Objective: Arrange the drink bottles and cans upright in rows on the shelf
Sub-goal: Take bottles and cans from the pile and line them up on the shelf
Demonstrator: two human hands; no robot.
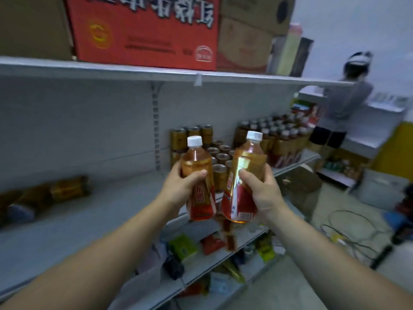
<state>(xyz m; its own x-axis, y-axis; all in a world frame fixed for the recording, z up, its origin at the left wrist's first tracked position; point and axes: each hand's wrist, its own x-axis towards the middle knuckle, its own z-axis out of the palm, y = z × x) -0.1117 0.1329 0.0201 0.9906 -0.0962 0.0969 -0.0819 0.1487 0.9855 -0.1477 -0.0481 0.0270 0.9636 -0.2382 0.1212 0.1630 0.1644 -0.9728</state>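
Left hand [178,186] and right hand [261,191]: each grip wrapped tight around one tea bottle, left bottle [197,177] and right bottle [243,175], caps up, held side by side off the shelf [93,211], probably so both can go down upright in one move beside the standing cans [214,157] at 12 o'clock. More capped bottles [279,139] stand in rows at 1 o'clock; a few bottles lie on their sides [44,198] at 9 o'clock, not yet set up. Shelf is pale grey metal, mostly bare at left, with a red carton [145,30] on the shelf above, mixed goods on lower shelves, cables on the floor, and another person [344,104] at 2 o'clock.
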